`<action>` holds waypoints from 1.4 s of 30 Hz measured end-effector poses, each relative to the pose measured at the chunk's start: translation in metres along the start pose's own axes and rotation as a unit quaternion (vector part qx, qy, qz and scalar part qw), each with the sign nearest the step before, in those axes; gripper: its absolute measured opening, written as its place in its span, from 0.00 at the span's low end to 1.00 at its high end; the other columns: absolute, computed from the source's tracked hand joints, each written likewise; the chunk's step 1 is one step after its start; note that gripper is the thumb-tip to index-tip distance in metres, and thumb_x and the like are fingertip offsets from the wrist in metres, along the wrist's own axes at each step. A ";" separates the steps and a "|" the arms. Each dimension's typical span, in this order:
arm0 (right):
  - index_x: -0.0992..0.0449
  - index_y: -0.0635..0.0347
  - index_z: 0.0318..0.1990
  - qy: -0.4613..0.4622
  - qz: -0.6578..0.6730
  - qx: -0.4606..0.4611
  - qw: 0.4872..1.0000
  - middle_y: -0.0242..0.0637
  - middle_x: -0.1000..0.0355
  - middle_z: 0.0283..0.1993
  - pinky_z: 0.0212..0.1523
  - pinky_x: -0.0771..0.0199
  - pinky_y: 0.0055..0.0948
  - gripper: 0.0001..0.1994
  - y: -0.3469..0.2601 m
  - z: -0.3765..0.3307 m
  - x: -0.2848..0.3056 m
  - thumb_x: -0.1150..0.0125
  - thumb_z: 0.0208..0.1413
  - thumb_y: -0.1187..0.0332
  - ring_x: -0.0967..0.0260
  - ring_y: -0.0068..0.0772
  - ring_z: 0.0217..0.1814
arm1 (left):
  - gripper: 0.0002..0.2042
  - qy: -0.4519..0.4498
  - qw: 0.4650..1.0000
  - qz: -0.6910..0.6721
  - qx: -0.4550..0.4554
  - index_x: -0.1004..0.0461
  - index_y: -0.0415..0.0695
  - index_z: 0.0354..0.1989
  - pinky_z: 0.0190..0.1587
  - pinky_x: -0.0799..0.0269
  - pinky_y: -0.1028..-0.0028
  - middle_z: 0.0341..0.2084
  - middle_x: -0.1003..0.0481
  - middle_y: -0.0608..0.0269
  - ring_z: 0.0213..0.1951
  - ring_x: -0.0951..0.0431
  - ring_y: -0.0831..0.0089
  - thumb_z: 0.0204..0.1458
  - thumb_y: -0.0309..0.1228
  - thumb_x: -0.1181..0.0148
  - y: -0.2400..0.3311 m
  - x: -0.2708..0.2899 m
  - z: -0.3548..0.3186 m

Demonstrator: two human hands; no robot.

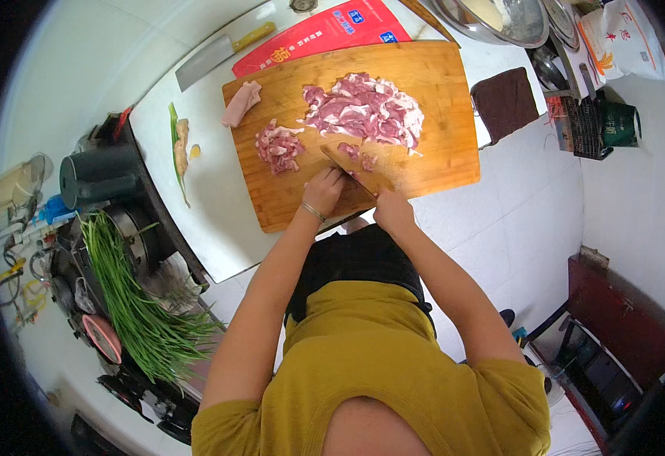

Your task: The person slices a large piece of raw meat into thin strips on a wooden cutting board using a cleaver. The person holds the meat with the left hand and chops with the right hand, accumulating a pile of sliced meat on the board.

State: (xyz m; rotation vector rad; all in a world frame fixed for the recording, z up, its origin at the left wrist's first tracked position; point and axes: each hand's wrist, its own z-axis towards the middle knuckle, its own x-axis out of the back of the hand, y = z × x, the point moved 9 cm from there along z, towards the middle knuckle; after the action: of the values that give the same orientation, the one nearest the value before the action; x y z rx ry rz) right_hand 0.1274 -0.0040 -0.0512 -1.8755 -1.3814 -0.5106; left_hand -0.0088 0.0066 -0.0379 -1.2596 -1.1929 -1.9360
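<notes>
A wooden cutting board (431, 163) lies on the white table in front of me. My right hand (394, 211) grips a kitchen knife (350, 173) by its handle at the board's near edge, the blade slanting up to the left. My left hand (323, 191) rests on the board just left of the blade, fingers bent and drawn together; what lies under them is hidden. Small cut bits of meat (366, 161) sit just past the blade. A large pile of sliced raw meat (363, 110) lies farther back, and a smaller heap of chopped meat (277, 147) lies left.
A pale slab, perhaps pork skin (241, 103), sits at the board's left corner. Behind are a cleaver (209, 62), a red printed sheet (317, 38) and a metal bowl (511, 23). Ginger (182, 144) and green onion lie left; long green stalks (131, 296) stand beyond the table edge.
</notes>
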 end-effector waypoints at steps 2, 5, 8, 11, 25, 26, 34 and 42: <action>0.29 0.65 0.36 -0.004 -0.011 0.001 1.000 0.53 0.28 0.32 0.37 0.29 0.45 0.10 -0.002 -0.002 0.003 0.49 0.47 0.71 0.29 0.53 0.38 | 0.09 0.006 1.000 -0.002 0.000 0.27 0.39 0.29 0.42 0.30 0.70 0.34 0.28 0.57 0.39 0.29 0.65 0.39 0.26 0.50 0.000 0.000 0.002; 0.29 0.65 0.37 -0.002 -0.046 0.052 0.998 0.53 0.28 0.31 0.37 0.29 0.46 0.10 -0.014 0.008 0.002 0.49 0.46 0.72 0.29 0.53 0.37 | 0.09 0.019 1.000 -0.008 -0.011 0.27 0.39 0.29 0.41 0.30 0.70 0.34 0.29 0.57 0.39 0.29 0.64 0.39 0.26 0.50 0.002 -0.001 0.004; 0.29 0.65 0.38 0.024 -0.006 0.047 0.999 0.53 0.28 0.30 0.37 0.29 0.47 0.11 -0.030 0.029 0.004 0.49 0.46 0.72 0.29 0.54 0.35 | 0.08 0.009 1.000 -0.018 0.011 0.28 0.39 0.30 0.41 0.31 0.69 0.33 0.29 0.57 0.38 0.29 0.63 0.40 0.26 0.50 0.003 -0.001 0.000; 0.29 0.65 0.36 0.081 0.058 0.045 0.994 0.54 0.29 0.27 0.35 0.30 0.49 0.10 -0.028 0.028 0.014 0.49 0.47 0.71 0.29 0.56 0.33 | 0.09 -0.003 0.996 -0.057 0.071 0.27 0.42 0.33 0.40 0.30 0.67 0.35 0.28 0.56 0.38 0.28 0.61 0.42 0.25 0.49 -0.009 -0.003 -0.007; 0.29 0.66 0.32 0.048 -0.026 0.055 0.997 0.52 0.27 0.27 0.34 0.27 0.44 0.08 -0.020 -0.007 0.013 0.46 0.44 0.71 0.27 0.53 0.31 | 0.09 0.011 0.998 -0.012 0.059 0.28 0.42 0.31 0.36 0.30 0.67 0.34 0.29 0.59 0.36 0.29 0.63 0.41 0.26 0.50 -0.005 0.010 -0.005; 0.29 0.66 0.32 0.056 -0.036 0.060 0.996 0.51 0.27 0.27 0.34 0.27 0.44 0.08 -0.020 -0.004 0.009 0.45 0.43 0.71 0.27 0.52 0.31 | 0.09 0.012 0.999 -0.002 0.048 0.28 0.41 0.31 0.37 0.30 0.68 0.34 0.29 0.59 0.36 0.29 0.63 0.40 0.26 0.50 -0.003 0.009 -0.003; 0.28 0.66 0.31 0.040 -0.016 0.065 0.997 0.52 0.27 0.32 0.34 0.26 0.43 0.08 -0.054 0.028 0.013 0.45 0.43 0.71 0.26 0.50 0.36 | 0.08 -0.013 1.000 0.020 0.020 0.28 0.41 0.28 0.39 0.30 0.69 0.33 0.30 0.59 0.37 0.30 0.64 0.40 0.27 0.51 -0.002 -0.007 -0.003; 0.28 0.63 0.31 0.060 -0.015 0.020 0.998 0.50 0.27 0.32 0.34 0.26 0.44 0.06 0.003 0.001 0.006 0.46 0.44 0.71 0.27 0.51 0.35 | 0.07 -0.028 0.995 0.086 0.052 0.29 0.41 0.29 0.38 0.31 0.68 0.31 0.31 0.59 0.36 0.31 0.62 0.40 0.28 0.49 -0.022 0.000 -0.007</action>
State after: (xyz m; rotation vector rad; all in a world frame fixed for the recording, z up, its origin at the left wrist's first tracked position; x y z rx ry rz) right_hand 0.1324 -0.0002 -0.0485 -1.7652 -1.3319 -0.5959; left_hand -0.0297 0.0110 -0.0476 -1.3240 -1.1574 -1.7044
